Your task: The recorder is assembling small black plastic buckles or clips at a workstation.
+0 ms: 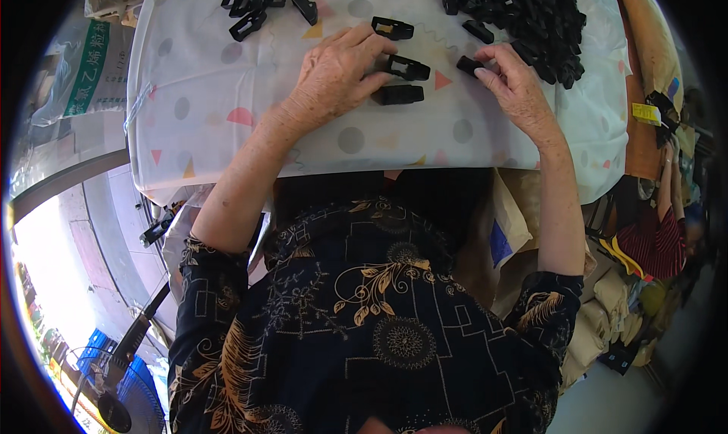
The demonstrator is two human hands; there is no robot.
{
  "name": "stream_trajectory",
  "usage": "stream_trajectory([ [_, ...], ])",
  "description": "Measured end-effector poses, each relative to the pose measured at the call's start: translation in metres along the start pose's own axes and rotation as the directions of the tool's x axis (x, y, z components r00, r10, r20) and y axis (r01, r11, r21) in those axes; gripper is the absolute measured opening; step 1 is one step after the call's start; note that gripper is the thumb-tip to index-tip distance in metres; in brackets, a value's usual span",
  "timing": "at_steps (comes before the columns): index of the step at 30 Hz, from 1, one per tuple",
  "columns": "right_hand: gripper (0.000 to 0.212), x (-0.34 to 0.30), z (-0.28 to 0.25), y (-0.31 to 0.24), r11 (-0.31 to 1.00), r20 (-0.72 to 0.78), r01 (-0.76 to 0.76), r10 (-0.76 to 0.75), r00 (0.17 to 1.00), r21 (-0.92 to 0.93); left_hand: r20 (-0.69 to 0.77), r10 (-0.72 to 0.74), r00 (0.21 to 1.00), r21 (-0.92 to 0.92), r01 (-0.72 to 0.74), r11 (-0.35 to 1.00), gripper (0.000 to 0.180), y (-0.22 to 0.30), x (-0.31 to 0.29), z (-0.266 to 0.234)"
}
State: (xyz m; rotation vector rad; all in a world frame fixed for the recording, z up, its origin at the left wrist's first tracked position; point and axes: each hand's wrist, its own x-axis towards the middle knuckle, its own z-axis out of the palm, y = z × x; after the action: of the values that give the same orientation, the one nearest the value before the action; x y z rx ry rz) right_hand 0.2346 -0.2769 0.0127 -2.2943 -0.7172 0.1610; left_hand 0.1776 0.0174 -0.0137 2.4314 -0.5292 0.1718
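My left hand (340, 72) rests at the middle of the table, thumb and fingers bent around the left end of a black plastic frame-like part (408, 68). Just above it lies a similar black part (393, 28) with an opening through it, by my fingertips. A solid-looking black part (400, 94) sits below my left thumb. Farther right, my right hand (513, 84) pinches a small black plastic piece (469, 65) between thumb and fingers, close to the tabletop. Part of that piece is hidden by the fingertips.
A large heap of black plastic pieces (535, 21) covers the far right, with one loose piece (478, 31) at its edge. A smaller group of black parts (254, 6) lies far left. The patterned tablecloth (425, 142) ends near my body. A fan (125, 388) stands lower left.
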Motion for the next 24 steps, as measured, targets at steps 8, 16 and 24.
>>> stream_trajectory([
  [8,0.028,-0.001,0.010,-0.007,0.998,-0.075,0.037,-0.041,0.996,-0.058,-0.012,-0.013,1.000,0.007,0.014,1.000,0.032,0.003,0.001,0.000],
  [16,0.021,0.009,0.034,-0.058,0.970,0.066,-0.026,0.011,0.998,0.242,-0.037,-0.024,0.999,0.018,0.025,1.000,0.030,0.007,0.000,0.004],
  [24,0.029,0.009,0.037,-0.060,0.992,0.038,0.106,-0.109,0.993,0.072,-0.051,-0.030,0.998,-0.003,0.030,1.000,0.029,0.009,0.000,0.004],
])
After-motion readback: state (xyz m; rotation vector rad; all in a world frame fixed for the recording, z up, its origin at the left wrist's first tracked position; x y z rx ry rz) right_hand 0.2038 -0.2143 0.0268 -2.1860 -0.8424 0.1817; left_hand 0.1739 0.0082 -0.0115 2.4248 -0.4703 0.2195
